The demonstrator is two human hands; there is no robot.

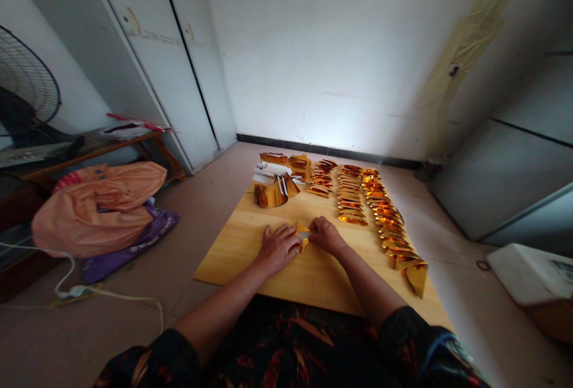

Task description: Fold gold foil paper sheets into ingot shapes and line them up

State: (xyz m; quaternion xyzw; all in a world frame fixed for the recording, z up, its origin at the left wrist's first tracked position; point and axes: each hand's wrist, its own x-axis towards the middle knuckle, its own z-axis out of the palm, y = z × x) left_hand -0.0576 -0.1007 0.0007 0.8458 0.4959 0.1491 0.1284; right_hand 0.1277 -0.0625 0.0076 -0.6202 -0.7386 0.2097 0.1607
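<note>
On the wooden board (250,245), my left hand (280,249) lies with its fingers spread, pressing the left side of a small gold and white paper piece (303,235). My right hand (326,234) is closed at the right edge of that piece, its fingertips bent inward and pinching something I cannot make out. Beyond my hands are curved gold foil sheets (270,194) and white paper strips (273,169). Several folded gold pieces (352,197) stand in rows to the right, the longest row (391,221) running along the board's right side.
An orange bag (98,209) and a purple bag (129,251) lie at the left, near a white cable (134,298). A fan (27,77) and a low wooden table (89,155) stand behind them. A white box (532,274) is at the right.
</note>
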